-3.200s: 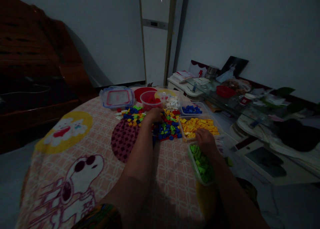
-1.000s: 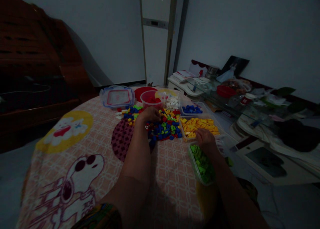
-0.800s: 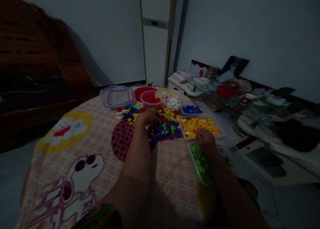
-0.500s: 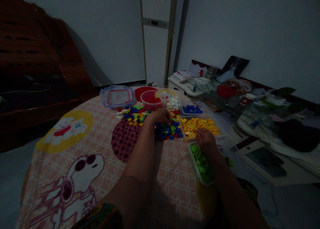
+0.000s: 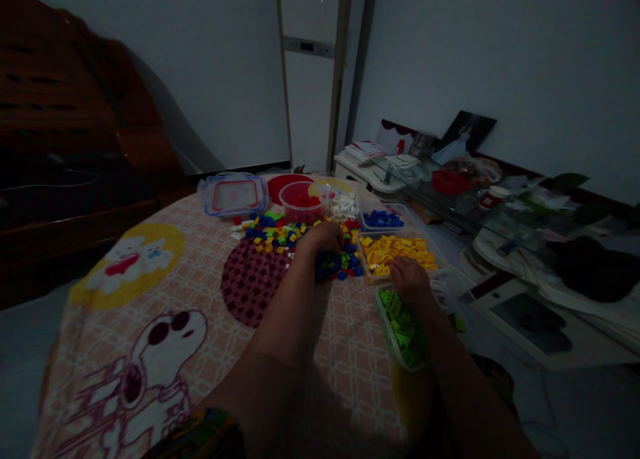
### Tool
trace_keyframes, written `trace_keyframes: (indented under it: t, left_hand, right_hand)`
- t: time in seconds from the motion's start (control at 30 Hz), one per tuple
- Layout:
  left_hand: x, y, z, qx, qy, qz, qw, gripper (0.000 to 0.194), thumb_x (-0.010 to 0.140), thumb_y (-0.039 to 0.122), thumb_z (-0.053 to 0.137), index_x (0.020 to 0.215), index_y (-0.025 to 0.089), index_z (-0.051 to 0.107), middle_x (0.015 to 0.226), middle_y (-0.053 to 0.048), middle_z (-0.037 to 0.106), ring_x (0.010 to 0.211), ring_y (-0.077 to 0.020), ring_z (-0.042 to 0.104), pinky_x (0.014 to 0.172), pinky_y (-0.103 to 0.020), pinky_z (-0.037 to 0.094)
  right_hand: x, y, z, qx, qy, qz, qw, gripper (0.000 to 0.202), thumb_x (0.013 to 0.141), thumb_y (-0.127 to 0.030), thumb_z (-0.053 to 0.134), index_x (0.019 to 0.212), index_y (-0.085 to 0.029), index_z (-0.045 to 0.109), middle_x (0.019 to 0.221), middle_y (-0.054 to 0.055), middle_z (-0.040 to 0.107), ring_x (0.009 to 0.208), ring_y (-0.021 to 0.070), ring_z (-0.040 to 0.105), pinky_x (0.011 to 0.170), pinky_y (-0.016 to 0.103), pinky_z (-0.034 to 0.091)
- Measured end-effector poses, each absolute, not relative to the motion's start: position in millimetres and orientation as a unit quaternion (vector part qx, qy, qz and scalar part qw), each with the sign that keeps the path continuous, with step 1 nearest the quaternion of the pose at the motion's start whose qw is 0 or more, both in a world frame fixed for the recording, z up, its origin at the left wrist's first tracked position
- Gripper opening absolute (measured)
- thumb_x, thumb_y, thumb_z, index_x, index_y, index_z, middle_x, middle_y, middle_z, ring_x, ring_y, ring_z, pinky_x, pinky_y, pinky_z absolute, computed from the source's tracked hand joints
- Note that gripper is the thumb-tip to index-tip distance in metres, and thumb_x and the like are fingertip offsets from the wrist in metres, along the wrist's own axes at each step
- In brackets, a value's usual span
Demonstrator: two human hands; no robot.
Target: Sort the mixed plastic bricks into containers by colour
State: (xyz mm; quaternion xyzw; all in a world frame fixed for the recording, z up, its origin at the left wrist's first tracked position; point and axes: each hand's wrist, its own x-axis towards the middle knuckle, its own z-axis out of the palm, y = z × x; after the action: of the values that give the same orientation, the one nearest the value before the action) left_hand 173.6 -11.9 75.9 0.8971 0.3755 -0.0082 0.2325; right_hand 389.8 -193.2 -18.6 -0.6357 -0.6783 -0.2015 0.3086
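Observation:
My left hand (image 5: 327, 237) is over the loose pile of mixed bricks (image 5: 273, 232), its fingers bent down and partly hidden. Near the front edge of the container of yellow bricks (image 5: 397, 251), my right hand (image 5: 410, 277) has its fingers pressed together; what they hold, if anything, is too small to tell. Below the right hand is a container of green bricks (image 5: 403, 322), partly covered by the wrist. Blue bricks (image 5: 383, 218) fill part of a clear container behind the yellow ones. White pieces (image 5: 343, 205) and a round tub of red pieces (image 5: 303, 203) are at the back.
A lidded clear box (image 5: 234, 195) lies at the table's back left. The patterned tablecloth (image 5: 210, 262) covers the round table. On the right, a cluttered glass-topped stand (image 5: 430, 193) runs along the wall, and a wooden bench (image 5: 65, 112) is at the left.
My left hand has shifted slightly right and nearer over the mixed bricks. My right hand stays near the yellow container's edge. The view has shifted slightly.

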Motion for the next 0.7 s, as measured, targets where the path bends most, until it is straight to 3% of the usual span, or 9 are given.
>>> trace_keyframes:
  t: [0.13, 0.23, 0.3, 0.37, 0.43, 0.53, 0.7]
  left_hand:
    - [169.9, 0.8, 64.8, 0.871, 0.354, 0.086, 0.329, 0.018, 0.062, 0.01, 0.074, 0.078, 0.017, 0.078, 0.071, 0.0, 0.074, 0.07, -0.0135, 0.067, 0.062, -0.018, 0.047]
    - [182.0, 6.6, 52.3, 0.809, 0.347, 0.22, 0.421, 0.021, 0.069, 0.013, 0.071, 0.089, 0.01, 0.077, 0.067, -0.002, 0.071, 0.062, -0.0127, 0.064, 0.062, -0.021, 0.05]
    - [197.0, 5.8, 43.1, 0.756, 0.313, 0.315, 0.481, 0.03, 0.075, 0.016, 0.067, 0.103, 0.008, 0.074, 0.075, -0.005, 0.074, 0.067, -0.0144, 0.066, 0.066, -0.024, 0.053]
    - [212.6, 2.0, 35.1, 0.721, 0.256, 0.378, 0.521, 0.042, 0.078, 0.021, 0.068, 0.118, 0.009, 0.07, 0.096, -0.011, 0.076, 0.084, -0.0188, 0.071, 0.078, -0.03, 0.057]
    - [223.8, -2.0, 29.9, 0.708, 0.213, 0.391, 0.548, 0.049, 0.078, 0.026, 0.071, 0.124, 0.011, 0.067, 0.114, -0.015, 0.074, 0.101, -0.0232, 0.07, 0.089, -0.035, 0.056]
    - [225.9, -3.5, 28.5, 0.706, 0.198, 0.377, 0.566, 0.048, 0.079, 0.029, 0.071, 0.123, 0.01, 0.068, 0.121, -0.016, 0.072, 0.107, -0.0247, 0.069, 0.094, -0.038, 0.054]
    - [201.9, 6.5, 38.1, 0.739, 0.25, 0.347, 0.52, 0.037, 0.075, 0.02, 0.069, 0.109, 0.008, 0.073, 0.096, -0.011, 0.077, 0.083, -0.0179, 0.07, 0.079, -0.03, 0.055]
  right_hand:
    - [389.5, -193.5, -16.1, -0.652, -0.679, -0.175, 0.29, 0.03, 0.098, -0.026, 0.041, 0.091, -0.019, 0.07, 0.093, 0.012, 0.071, 0.093, 0.0248, 0.062, 0.089, 0.04, 0.049]
    - [389.3, -193.7, -14.2, -0.652, -0.683, -0.164, 0.286, 0.03, 0.097, -0.025, 0.041, 0.09, -0.019, 0.07, 0.093, 0.012, 0.071, 0.093, 0.0249, 0.062, 0.09, 0.04, 0.049]
    - [388.8, -194.0, -14.0, -0.653, -0.681, -0.164, 0.289, 0.03, 0.097, -0.026, 0.042, 0.091, -0.019, 0.07, 0.095, 0.013, 0.072, 0.094, 0.0251, 0.062, 0.091, 0.04, 0.049]
    - [388.1, -194.3, -14.2, -0.658, -0.677, -0.164, 0.287, 0.03, 0.097, -0.026, 0.042, 0.092, -0.019, 0.07, 0.097, 0.013, 0.072, 0.096, 0.0254, 0.063, 0.091, 0.041, 0.049]
    - [387.5, -194.7, -14.2, -0.661, -0.675, -0.163, 0.285, 0.03, 0.097, -0.026, 0.041, 0.092, -0.019, 0.07, 0.098, 0.014, 0.073, 0.097, 0.0257, 0.063, 0.092, 0.041, 0.049]
    - [387.8, -195.0, -13.2, -0.657, -0.678, -0.162, 0.288, 0.031, 0.097, -0.026, 0.041, 0.09, -0.019, 0.07, 0.097, 0.013, 0.073, 0.096, 0.0252, 0.063, 0.091, 0.04, 0.05]
    - [389.0, -194.4, -12.3, -0.654, -0.681, -0.154, 0.292, 0.028, 0.096, -0.025, 0.044, 0.089, -0.02, 0.071, 0.093, 0.012, 0.072, 0.093, 0.024, 0.063, 0.09, 0.039, 0.049]
